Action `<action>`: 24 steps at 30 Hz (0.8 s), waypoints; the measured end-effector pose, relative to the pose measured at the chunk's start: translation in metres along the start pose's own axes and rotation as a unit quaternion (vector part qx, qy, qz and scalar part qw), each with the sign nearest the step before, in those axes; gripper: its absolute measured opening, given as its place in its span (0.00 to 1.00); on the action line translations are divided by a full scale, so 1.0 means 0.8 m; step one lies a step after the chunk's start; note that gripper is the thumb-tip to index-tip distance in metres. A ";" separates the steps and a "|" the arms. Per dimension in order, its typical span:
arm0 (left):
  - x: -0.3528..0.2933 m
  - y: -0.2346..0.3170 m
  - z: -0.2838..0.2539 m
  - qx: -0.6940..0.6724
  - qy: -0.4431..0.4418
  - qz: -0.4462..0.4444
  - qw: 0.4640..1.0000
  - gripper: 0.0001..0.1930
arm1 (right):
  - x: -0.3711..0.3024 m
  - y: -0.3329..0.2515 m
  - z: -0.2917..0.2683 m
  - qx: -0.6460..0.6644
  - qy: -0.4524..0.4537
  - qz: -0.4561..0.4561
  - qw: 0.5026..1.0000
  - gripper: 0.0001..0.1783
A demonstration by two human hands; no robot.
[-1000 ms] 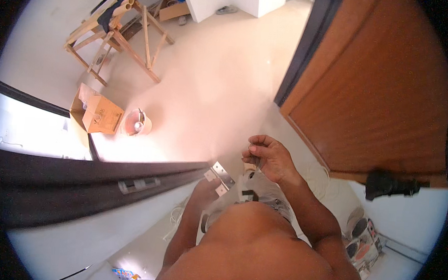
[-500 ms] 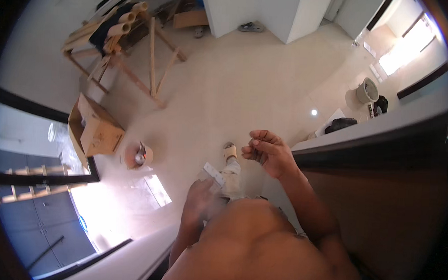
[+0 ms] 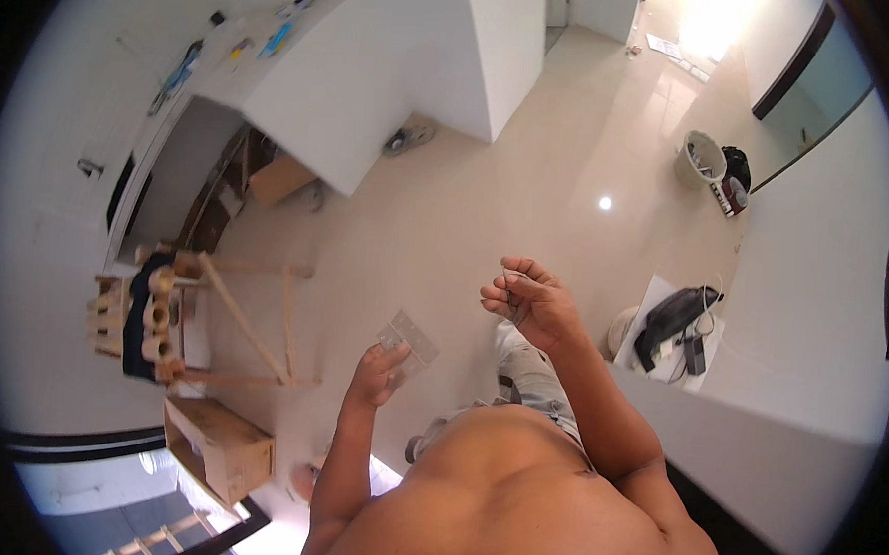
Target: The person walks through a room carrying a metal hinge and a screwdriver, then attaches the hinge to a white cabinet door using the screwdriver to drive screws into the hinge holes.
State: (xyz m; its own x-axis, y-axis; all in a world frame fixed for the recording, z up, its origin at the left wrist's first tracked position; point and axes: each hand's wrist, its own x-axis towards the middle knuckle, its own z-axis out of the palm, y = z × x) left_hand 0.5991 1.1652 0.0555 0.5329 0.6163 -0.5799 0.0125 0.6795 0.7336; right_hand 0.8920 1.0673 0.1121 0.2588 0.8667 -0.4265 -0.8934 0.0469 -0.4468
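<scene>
Between the thumb and fingers of my left hand [image 3: 374, 376] is a thin grey metal plate [image 3: 410, 338] with small holes, shaped like an opened door hinge. It is held out over the floor, left of my body. My right hand [image 3: 534, 306] is raised ahead of me to the right, its thumb pressed against curled fingers. Something small and thin seems to be pinched there, but its kind is too small to make out. The two hands are apart from each other.
A wooden trestle [image 3: 289, 320] bearing tubes stands at the left, near an open cardboard box [image 3: 233, 452]. On the right, a white board [image 3: 693, 380] carries a black bag [image 3: 665, 332] and a charger-like block. Further off are a bucket [image 3: 689, 171] and shoes [image 3: 408, 140] beside a white wall.
My view has turned rightward and I have stepped on, so trestle and box sit lower at the left. My left hand has moved out from my body, still holding the plate.
</scene>
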 end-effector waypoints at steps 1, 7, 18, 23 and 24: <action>0.035 0.005 0.009 0.093 0.014 0.027 0.995 0.03 | 0.028 -0.027 -0.006 0.004 0.006 -0.004 1.000 0.13; 0.216 0.080 0.135 -0.060 -0.006 -0.076 0.995 0.03 | 0.175 -0.209 -0.049 -0.081 0.040 -0.008 0.996 0.13; 0.596 0.224 0.334 -0.056 -0.164 -0.175 0.969 0.05 | 0.378 -0.439 -0.359 -0.714 0.199 0.117 0.661 0.36; 0.778 0.297 0.531 0.156 -0.166 -0.076 0.971 0.08 | 0.324 -0.471 -0.448 -0.429 0.272 0.470 0.722 0.49; 0.819 0.313 0.575 0.208 -0.202 -0.053 0.956 0.08 | 0.323 -0.484 -0.452 -0.326 0.267 0.465 0.779 0.49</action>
State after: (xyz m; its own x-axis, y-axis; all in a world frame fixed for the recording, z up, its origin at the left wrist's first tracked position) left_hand 1.3409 1.5560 0.0224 0.7926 0.2915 -0.5356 0.3746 0.4605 0.8048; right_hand 1.4374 1.0932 -0.1093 -0.1168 0.0374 -0.9925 -0.4544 -0.8906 0.0199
